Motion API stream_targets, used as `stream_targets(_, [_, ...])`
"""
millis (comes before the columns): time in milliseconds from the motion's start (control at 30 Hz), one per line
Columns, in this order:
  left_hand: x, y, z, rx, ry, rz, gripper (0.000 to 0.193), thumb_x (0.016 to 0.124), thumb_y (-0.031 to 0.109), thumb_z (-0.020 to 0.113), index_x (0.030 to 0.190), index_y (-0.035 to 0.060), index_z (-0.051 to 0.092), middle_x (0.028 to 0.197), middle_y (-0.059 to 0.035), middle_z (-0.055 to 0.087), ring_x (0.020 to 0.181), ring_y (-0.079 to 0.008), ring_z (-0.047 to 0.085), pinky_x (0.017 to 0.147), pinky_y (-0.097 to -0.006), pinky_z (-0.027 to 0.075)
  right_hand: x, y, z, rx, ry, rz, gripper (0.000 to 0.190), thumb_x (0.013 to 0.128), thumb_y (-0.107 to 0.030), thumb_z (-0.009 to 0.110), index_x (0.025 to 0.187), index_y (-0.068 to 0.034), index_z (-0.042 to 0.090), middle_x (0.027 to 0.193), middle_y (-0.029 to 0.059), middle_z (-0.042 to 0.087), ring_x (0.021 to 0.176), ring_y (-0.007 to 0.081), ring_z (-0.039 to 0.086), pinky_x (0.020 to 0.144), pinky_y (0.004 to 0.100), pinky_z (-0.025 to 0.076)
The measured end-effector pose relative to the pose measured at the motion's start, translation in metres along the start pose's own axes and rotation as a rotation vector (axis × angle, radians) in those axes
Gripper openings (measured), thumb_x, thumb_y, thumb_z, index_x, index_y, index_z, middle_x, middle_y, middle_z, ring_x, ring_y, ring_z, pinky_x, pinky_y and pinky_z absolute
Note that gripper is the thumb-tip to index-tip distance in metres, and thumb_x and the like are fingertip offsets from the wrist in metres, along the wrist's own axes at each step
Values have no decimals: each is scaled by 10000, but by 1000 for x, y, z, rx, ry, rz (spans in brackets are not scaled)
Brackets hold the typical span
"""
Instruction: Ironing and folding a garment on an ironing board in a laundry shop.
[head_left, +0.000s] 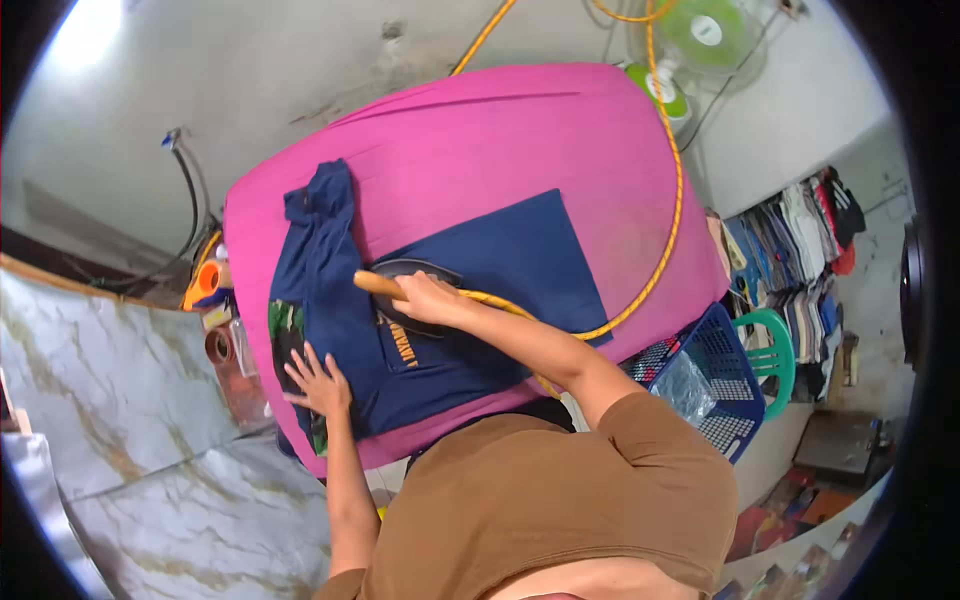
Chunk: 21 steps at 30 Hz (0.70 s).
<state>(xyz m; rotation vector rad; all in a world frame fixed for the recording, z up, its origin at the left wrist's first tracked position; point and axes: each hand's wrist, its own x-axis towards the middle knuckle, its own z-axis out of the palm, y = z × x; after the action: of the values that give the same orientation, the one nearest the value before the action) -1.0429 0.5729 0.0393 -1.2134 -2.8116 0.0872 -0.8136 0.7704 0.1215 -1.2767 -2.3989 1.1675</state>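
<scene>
A navy blue shirt (495, 247) with a camouflage-patterned panel and orange lettering lies spread on a table covered in pink cloth (480, 157). My right hand (429, 298) grips the wooden handle of an electric iron (416, 270). The iron rests on the shirt beside the lettering, its soleplate hidden beneath it. A yellow cord (679, 195) runs from the iron under my forearm and curves up the right side. My left hand (321, 382) lies flat with fingers spread on the shirt's left part, over the camouflage panel. At the far left, the shirt's collar end is bunched up.
At the right edge stand a blue plastic basket (727, 375) with clear plastic in it and a green plastic chair (772, 352). Clothes (795, 240) hang farther right. A green fan (705, 37) is at the back. An orange tape dispenser (206, 281) sits left of the table.
</scene>
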Motion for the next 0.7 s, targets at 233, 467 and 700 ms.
stream_targets(233, [-1, -9, -8, -52, 22, 72, 608, 1032, 456, 426, 1570, 196, 312, 1661, -46, 202, 1540, -300, 139, 1124, -745, 32, -81, 173, -111, 114, 526, 316, 219, 771, -172, 649, 881, 11, 699, 711, 233, 668, 710, 350, 708, 632, 479, 502])
stream_targets(467, [-53, 32, -20, -536, 160, 821, 318, 935, 132, 601, 1249, 91, 622, 1356, -109, 603, 1356, -266, 503, 1194, -634, 52, -171, 328, -227, 39, 700, 868, 196, 839, -84, 540, 801, 38, 687, 588, 149, 647, 480, 232, 651, 444, 402, 502])
stream_targets(700, [-67, 56, -28, -448, 172, 885, 216, 928, 139, 641, 1140, 112, 664, 1032, -25, 670, 1023, -194, 643, 1193, -632, 102, -220, 340, -221, 13, 1040, 861, 716, 872, -505, 691, 1250, 71, 496, 831, 185, 673, 653, 300, 663, 607, 425, 525])
